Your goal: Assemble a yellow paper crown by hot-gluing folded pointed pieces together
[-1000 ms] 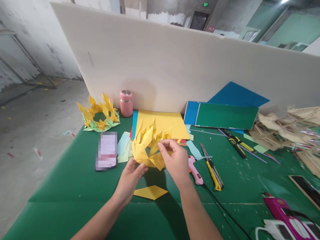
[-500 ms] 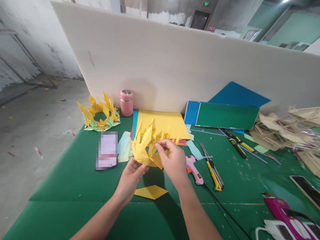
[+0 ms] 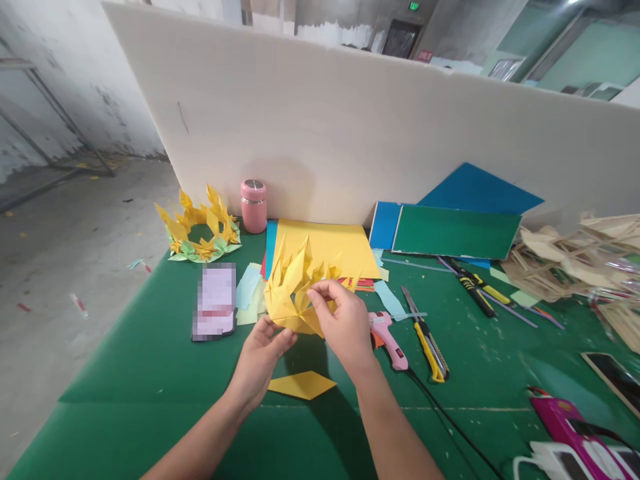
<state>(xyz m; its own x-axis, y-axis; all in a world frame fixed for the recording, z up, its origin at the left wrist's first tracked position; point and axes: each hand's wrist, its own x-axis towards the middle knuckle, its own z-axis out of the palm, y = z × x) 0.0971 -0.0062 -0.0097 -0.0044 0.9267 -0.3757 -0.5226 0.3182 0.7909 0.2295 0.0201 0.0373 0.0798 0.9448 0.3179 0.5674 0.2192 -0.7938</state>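
A spiky yellow folded-paper piece [image 3: 290,287] is held up over the green table [image 3: 140,373]. My left hand [image 3: 260,353] supports it from below, fingers curled against its lower edge. My right hand [image 3: 340,320] pinches one of its points from the right, thumb and forefinger closed on the paper. A flat yellow diamond of folded paper [image 3: 301,385] lies on the table just under my hands.
A finished yellow-and-green paper wreath [image 3: 197,230] and a pink cup [image 3: 253,205] stand at the back left, coloured sheets [image 3: 325,247] behind. A pink glue gun [image 3: 387,337], a yellow cutter [image 3: 427,340] and a phone [image 3: 215,301] lie near. A white board [image 3: 350,127] walls off the back.
My right hand has shifted slightly left along the yellow piece, its pinch moving to a point nearer the middle. The left hand has stayed put.
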